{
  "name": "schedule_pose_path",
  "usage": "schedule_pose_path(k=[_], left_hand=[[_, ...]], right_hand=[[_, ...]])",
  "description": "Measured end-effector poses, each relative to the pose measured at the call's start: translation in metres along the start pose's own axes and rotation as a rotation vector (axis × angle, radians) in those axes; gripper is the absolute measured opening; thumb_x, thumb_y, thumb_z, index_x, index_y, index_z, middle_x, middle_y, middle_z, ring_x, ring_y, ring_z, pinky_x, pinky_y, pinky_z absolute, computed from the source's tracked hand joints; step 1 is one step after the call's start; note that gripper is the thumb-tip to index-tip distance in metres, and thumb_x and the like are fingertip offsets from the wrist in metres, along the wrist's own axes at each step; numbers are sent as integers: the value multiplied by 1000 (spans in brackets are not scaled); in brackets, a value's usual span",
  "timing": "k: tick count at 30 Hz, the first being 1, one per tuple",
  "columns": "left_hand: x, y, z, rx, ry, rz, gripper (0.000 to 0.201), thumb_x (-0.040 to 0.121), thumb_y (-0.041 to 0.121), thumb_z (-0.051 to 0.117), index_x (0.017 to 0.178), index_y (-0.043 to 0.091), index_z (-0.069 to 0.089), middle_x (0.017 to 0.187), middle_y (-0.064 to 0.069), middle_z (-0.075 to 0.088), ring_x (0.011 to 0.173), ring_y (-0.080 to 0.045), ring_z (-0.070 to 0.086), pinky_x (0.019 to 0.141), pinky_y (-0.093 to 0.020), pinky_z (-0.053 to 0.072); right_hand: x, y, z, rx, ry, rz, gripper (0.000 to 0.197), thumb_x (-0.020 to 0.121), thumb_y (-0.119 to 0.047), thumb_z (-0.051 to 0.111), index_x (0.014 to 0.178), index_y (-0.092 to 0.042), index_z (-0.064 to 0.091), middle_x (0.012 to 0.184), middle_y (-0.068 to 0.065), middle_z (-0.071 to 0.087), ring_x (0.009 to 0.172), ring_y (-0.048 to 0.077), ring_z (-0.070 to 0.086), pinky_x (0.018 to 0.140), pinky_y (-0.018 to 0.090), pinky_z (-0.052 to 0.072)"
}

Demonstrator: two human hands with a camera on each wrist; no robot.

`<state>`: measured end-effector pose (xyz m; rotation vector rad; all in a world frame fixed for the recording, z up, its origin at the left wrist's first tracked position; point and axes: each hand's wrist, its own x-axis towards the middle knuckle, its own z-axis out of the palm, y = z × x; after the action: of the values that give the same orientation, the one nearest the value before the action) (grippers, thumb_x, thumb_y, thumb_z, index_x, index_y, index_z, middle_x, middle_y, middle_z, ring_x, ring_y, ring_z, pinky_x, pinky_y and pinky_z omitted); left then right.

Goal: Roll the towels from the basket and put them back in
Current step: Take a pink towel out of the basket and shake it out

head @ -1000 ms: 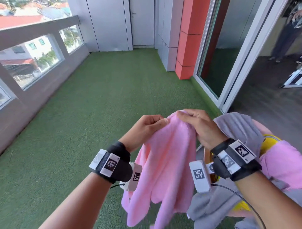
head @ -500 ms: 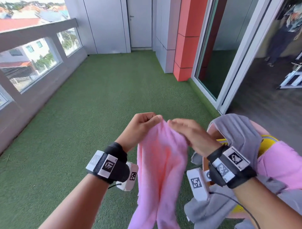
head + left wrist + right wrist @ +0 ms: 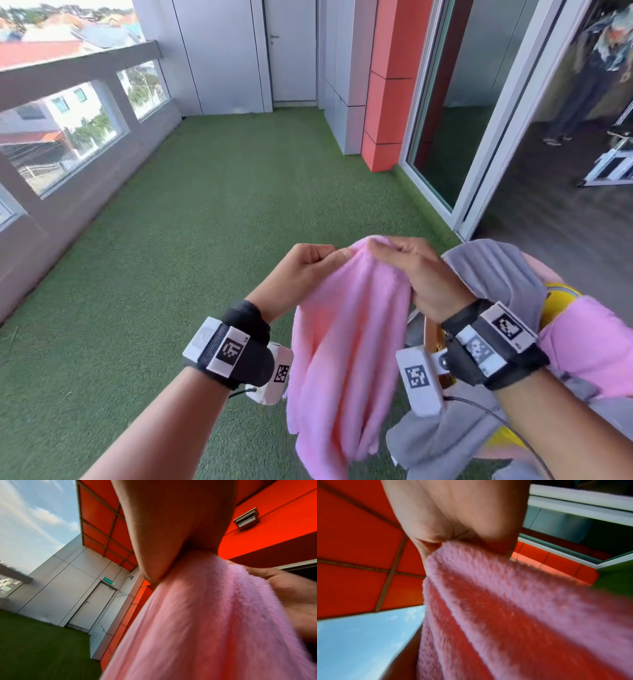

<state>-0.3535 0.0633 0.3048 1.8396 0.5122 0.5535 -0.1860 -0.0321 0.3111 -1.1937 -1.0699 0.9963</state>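
A fluffy pink fabric towel (image 3: 346,346) was pinched at its top edge by the left hand (image 3: 301,274) and grasped just beside it by the right hand (image 3: 414,270), hanging in folds below both; a grey cloth-draped yellow basket (image 3: 558,301) sat beneath the right wrist

light: bright daylight from the open left side | shadows: soft | head view: sharp, edges bowed | wrist views: close pink towel (image 3: 513,608) blurred, red ceiling saturated
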Motion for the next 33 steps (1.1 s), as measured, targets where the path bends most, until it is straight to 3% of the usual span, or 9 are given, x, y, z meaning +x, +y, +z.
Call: schedule_pose_path(k=[3,8,11,15,18,23,26,30,33], left_hand=[[-1,-5,-3,-22,74,-14,64,92,48,57,71,-10,39,68,-8,38,60,-22,29,46,-46,20],[10,8,-3,-3,87,57,48,94,30,58,57,11,35,57,-2,26,49,-12,21,44,-23,17],[3,2,1,-1,-47,30,64,94,46,55,74,-14,46,69,-7,41,61,-18,32,47,-37,26],[4,0,-6,-44,32,33,74,89,55,58,83,-18,48,73,-13,48,65,-24,38,46,-54,32],[11,6,-13,-60,68,72,59,90,45,61,67,-7,45,65,-9,40,58,-21,32,43,-45,25],[-2,-9,-10,8,-102,-19,59,90,52,57,85,-6,63,73,-21,61,65,-25,49,55,-43,38],[0,-7,-14,-49,8,59,43,96,43,50,81,5,62,76,-8,60,69,-19,53,62,-34,43],[8,8,-11,-1,96,120,46,97,32,53,67,-2,41,66,-6,33,59,-19,27,51,-39,20],[3,6,-3,-2,76,91,42,94,29,59,66,0,47,64,-6,34,58,-18,26,48,-35,18]], right_hand=[[7,-4,-14,117,92,1,41,76,-33,76,92,3,65,89,20,63,82,24,58,82,39,40],[-4,11,10,-367,-195,20,46,83,-46,67,74,-1,59,71,8,51,68,17,45,61,42,34],[4,-8,-7,-159,8,-104,59,84,-42,68,77,14,50,71,14,46,70,24,40,71,39,30],[5,-9,-4,-259,20,-117,45,85,-42,66,75,1,55,75,4,48,73,17,44,76,37,35],[-4,0,10,-361,-191,-21,45,90,-35,62,78,8,54,74,7,48,70,16,42,64,37,32],[10,-21,-18,-149,106,-164,50,89,-35,63,78,12,50,73,13,45,71,24,40,69,39,30],[9,-6,-9,-162,40,-104,58,81,-47,70,82,9,51,79,14,45,77,23,40,74,43,27],[-1,16,8,-340,-194,54,58,73,-49,76,77,5,57,71,11,53,68,16,46,62,35,35],[8,2,-5,-136,11,-51,58,76,-45,76,83,10,61,81,26,61,76,24,51,73,36,38]])
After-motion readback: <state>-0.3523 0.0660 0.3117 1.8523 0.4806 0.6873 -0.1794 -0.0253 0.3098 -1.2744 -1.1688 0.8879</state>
